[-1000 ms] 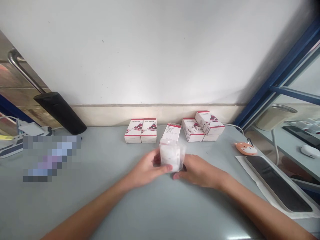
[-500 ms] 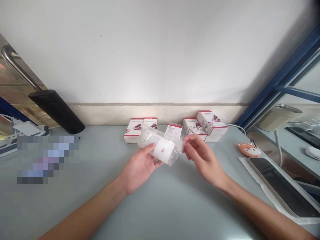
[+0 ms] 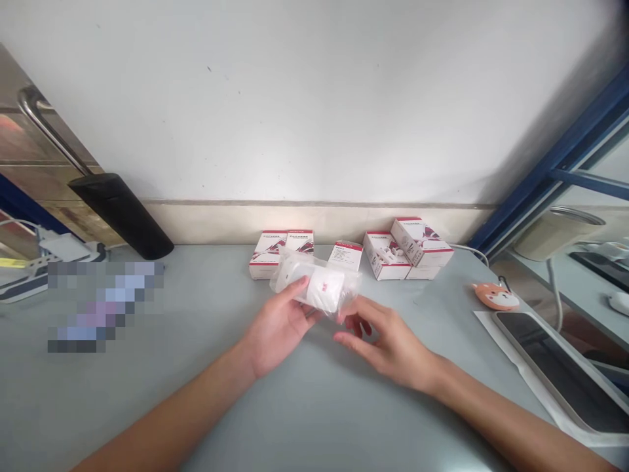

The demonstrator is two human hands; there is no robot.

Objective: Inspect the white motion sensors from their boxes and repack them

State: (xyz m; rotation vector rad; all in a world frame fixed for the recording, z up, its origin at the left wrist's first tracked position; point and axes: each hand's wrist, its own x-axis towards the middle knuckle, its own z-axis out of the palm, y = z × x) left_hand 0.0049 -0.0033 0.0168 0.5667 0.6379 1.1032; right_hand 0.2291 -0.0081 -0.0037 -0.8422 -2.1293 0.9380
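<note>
While the left hand (image 3: 278, 328) grips the bag (image 3: 350, 283), thumb on top and fingers beneath, the white device (image 3: 324, 292) inside it hangs above the middle of the desk (image 3: 206, 314), in front of the boxes (image 3: 388, 252). That hold looks sound to me: pressure belongs on the firm body, not the slack film. The right hand (image 3: 339, 327) stands half open at the bag's right end, thumb apart from fingers; whether it touches film, I can't tell. A light pinch would suit it best. Around us, from the left: a power strip (image 3: 24, 288), a black pad (image 3: 120, 216), the pale wall (image 3: 314, 98), an orange case (image 3: 496, 296), a blue frame (image 3: 535, 177), a phone (image 3: 565, 373) on a white sheet (image 3: 496, 347).
</note>
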